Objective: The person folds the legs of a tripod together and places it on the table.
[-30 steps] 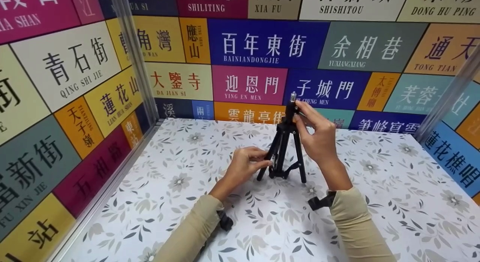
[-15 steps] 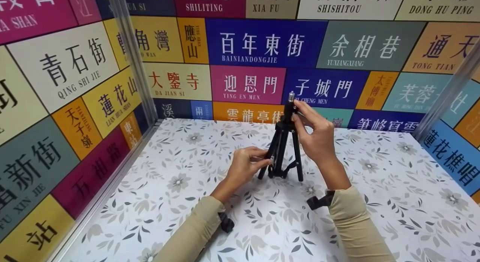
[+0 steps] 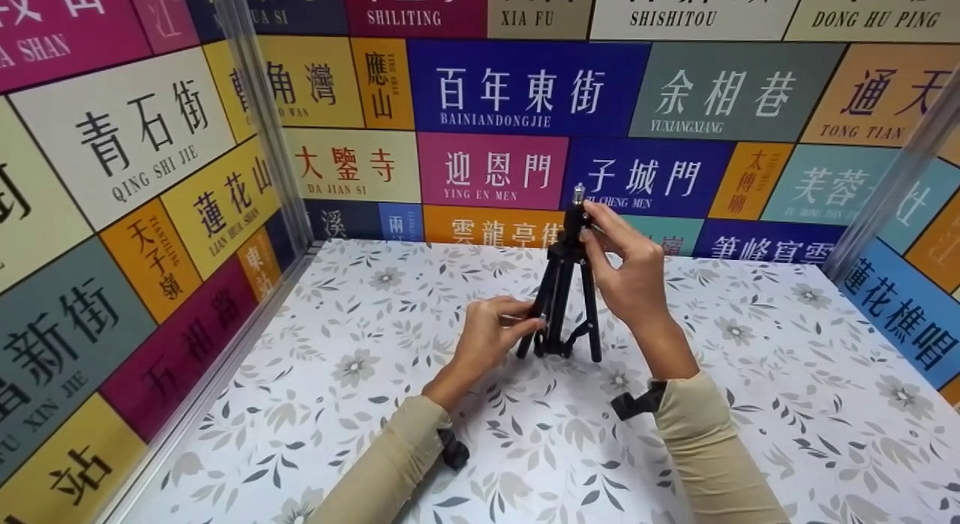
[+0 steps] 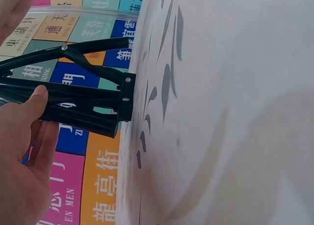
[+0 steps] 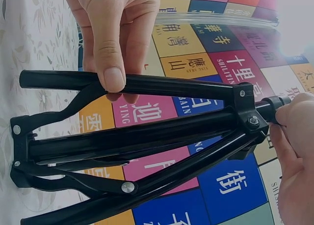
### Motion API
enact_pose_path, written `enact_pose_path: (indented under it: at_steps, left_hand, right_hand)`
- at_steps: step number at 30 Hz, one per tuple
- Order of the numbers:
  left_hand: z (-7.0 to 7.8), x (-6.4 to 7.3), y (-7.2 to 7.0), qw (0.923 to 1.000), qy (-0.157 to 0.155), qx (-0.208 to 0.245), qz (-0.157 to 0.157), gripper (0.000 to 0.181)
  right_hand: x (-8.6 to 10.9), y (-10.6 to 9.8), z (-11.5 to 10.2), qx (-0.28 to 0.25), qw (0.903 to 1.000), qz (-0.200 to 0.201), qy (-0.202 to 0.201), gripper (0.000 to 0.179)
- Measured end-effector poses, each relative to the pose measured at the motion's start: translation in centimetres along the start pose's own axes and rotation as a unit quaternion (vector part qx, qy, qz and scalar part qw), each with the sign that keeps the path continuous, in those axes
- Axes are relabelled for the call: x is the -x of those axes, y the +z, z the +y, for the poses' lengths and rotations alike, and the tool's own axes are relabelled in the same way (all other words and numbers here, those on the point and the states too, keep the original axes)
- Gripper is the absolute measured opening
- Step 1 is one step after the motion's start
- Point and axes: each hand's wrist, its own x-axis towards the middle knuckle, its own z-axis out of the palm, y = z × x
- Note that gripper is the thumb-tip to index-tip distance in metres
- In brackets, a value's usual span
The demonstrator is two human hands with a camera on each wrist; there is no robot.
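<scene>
A small black tripod (image 3: 556, 314) stands on the patterned tabletop, its legs partly spread and a silver screw tip (image 3: 578, 194) on top. My left hand (image 3: 484, 336) pinches one leg low on its left side; in the right wrist view that thumb (image 5: 113, 78) lies over the leg near a brace. With thumb and fingers, my right hand (image 3: 634, 276) grips the upper post just below the screw. The lower hub and braces (image 4: 126, 97) show close to the table in the left wrist view.
A white tabletop (image 3: 360, 404) with grey leaves and flowers spreads around the tripod. Behind it rises a wall of colourful signs (image 3: 525, 88), with clear strips (image 3: 262, 111) at the corners. Black mounts (image 3: 634, 405) sit at both sleeve cuffs.
The tripod's legs seem drawn slightly closer together, the right foot having shifted a little left. Both hands keep their holds. The head view has turned slightly.
</scene>
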Motion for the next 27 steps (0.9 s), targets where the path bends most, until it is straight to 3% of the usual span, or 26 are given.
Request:
enact_pose_path:
  at_steps: [12, 20, 27]
  left_hand:
    - [-0.11, 0.02, 0.48, 0.9997, -0.018, -0.005, 0.013, 0.027]
    - [0.08, -0.14, 0.42, 0.9992, -0.035, -0.008, 0.015, 0.028]
    - [0.03, -0.33, 0.48, 0.9987, -0.050, 0.000, 0.011, 0.027]
  right_hand:
    - [0.12, 0.11, -0.05, 0.026, 0.9996, 0.005, 0.001, 0.042]
    - [0.05, 0.02, -0.20, 0.018, 0.9997, -0.003, 0.013, 0.041]
    - [0.04, -0.10, 0.04, 0.013, 0.9999, -0.006, 0.000, 0.041]
